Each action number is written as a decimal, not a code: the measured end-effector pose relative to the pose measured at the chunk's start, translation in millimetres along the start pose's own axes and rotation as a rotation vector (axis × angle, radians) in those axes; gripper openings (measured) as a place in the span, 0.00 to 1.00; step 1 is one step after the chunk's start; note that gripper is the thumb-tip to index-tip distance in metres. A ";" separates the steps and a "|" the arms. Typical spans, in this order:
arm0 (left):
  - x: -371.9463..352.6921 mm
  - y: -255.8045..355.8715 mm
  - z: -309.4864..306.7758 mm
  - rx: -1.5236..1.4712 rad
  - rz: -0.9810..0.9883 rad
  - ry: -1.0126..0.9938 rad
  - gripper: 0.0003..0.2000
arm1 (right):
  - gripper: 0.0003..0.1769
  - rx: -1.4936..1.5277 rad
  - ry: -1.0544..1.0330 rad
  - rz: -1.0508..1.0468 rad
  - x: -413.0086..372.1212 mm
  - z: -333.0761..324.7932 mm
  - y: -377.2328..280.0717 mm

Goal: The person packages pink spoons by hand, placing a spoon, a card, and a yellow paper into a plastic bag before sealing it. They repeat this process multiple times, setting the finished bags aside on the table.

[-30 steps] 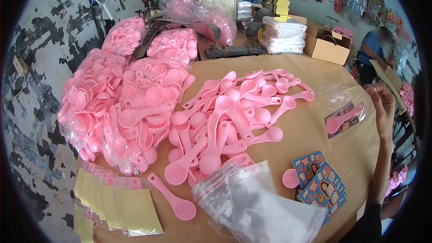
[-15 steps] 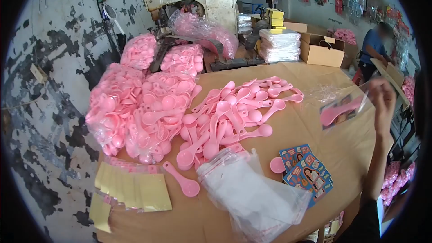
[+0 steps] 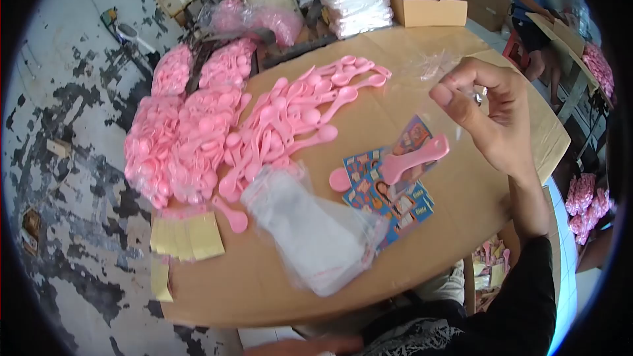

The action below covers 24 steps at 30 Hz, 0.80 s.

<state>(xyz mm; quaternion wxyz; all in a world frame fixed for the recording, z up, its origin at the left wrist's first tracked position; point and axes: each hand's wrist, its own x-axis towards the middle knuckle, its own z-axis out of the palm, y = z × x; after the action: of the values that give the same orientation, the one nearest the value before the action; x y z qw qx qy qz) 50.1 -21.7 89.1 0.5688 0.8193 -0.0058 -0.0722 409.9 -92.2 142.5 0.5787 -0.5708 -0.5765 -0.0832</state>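
My right hand is raised above the right side of the table, thumb and fingers pinched together. From them hangs a clear plastic bag, hard to see, with a pink spoon and a printed card in it. Below lie a fan of blue printed cards and a pink scoop. A stack of clear plastic bags rests left of the cards. One loose pink spoon lies beyond that stack. At the bottom edge my left hand is blurred and mostly cut off, its fingers unreadable.
Loose pink spoons are heaped mid-table, beside bulging bags of spoons. Yellow-backed packets lie at the left edge. A cardboard box and stacked plastic packs stand behind. A seated person is at the far right.
My right hand has come nearer and left, bringing the bagged spoon and card over the printed cards. The view has shifted and tilted. My left hand has appeared at the bottom edge.
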 end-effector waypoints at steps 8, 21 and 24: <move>139.6 38.6 -47.0 0.265 0.078 0.531 0.32 | 0.05 0.136 -0.378 0.075 4.7 23.8 -32.6; 169.7 2.6 -73.3 -0.472 -0.045 0.099 0.18 | 0.15 0.176 -0.410 0.088 0.8 8.2 11.6; 170.7 1.4 -69.1 -0.482 -0.029 0.126 0.19 | 0.14 0.181 -0.588 0.227 -2.3 8.7 18.0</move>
<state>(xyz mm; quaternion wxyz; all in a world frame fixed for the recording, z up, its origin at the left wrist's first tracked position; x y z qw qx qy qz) 227.7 26.5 95.0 0.7459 0.6629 0.0587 -0.0285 417.7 -80.9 127.7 0.4412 -0.5773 -0.6568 0.2018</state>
